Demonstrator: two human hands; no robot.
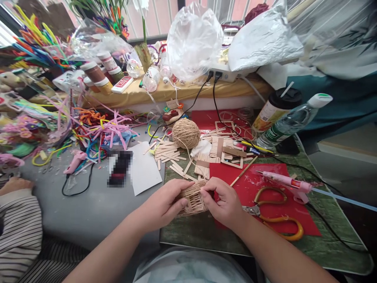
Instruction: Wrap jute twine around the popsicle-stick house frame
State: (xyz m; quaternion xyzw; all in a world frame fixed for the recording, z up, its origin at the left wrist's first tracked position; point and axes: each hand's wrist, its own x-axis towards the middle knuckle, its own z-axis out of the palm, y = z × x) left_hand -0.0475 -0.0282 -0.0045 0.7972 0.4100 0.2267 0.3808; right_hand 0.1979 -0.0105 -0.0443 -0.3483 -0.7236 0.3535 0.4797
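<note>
Between my hands is a small twine-wrapped craft piece (193, 202) with an open, slatted front. My left hand (166, 202) grips its left side, thumb in front and fingers over the top. At its upper right, my right hand (222, 198) has thumb and forefinger pinched together at the twine strand. That strand seems to run up to a ball of jute twine (186, 133) behind the piece. Loose wooden craft sticks (169, 151) lie left of the ball. Glued stick panels (216, 147) are spread to its right. Orange-handled scissors (272, 214) rest right of my right hand.
A pink glue gun (282, 181) lies on red paper (306, 224), its cord trailing right. A water bottle (294, 118) and a lidded cup (273, 110) stand at the right. White card (144, 169) and another glue gun (75, 161) lie left, near another person's striped sleeve (22, 228).
</note>
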